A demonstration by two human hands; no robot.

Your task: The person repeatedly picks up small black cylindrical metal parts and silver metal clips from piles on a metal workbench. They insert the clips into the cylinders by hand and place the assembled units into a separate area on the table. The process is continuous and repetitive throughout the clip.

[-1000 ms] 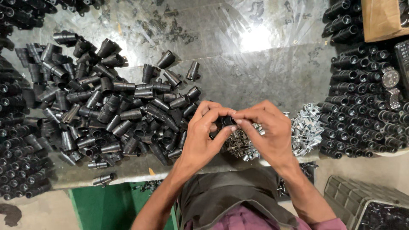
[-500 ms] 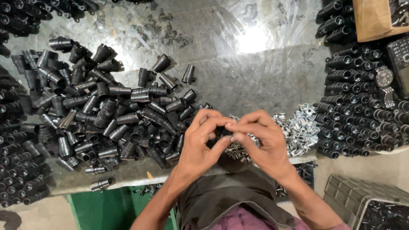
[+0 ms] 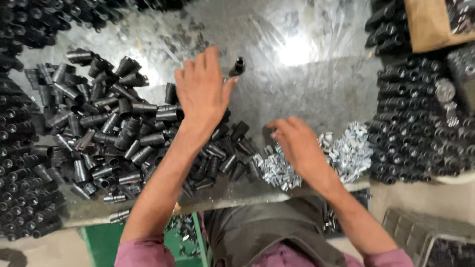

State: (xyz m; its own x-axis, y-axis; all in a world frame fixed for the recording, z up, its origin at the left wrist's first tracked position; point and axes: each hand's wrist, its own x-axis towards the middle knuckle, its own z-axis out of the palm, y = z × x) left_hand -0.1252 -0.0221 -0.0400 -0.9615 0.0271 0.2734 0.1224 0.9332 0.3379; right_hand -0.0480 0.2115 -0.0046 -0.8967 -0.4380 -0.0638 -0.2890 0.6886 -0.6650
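My left hand (image 3: 203,91) reaches forward over the metal table, back of the hand up and fingers stretched out. A single black tube piece (image 3: 238,66) lies right at its thumb tip, and I cannot tell if they touch. My right hand (image 3: 297,146) hovers low over a heap of small silver metal clips (image 3: 346,151) near the table's front edge. Its fingers curl down into the clips and the fingertips are hidden. A big pile of loose black tube pieces (image 3: 114,128) lies under and left of my left forearm.
Rows of stacked black tubes fill the right side (image 3: 420,123), the left edge (image 3: 20,163) and the far left corner. A brown cardboard box (image 3: 428,24) sits at the top right. The shiny metal table top (image 3: 307,84) lies between them. A grey crate (image 3: 425,237) stands below right.
My hands were together in front of me, working on a small piece. They have separated: the left stretched forward with a black tube at its thumb, and the right dropped onto the silver clips.
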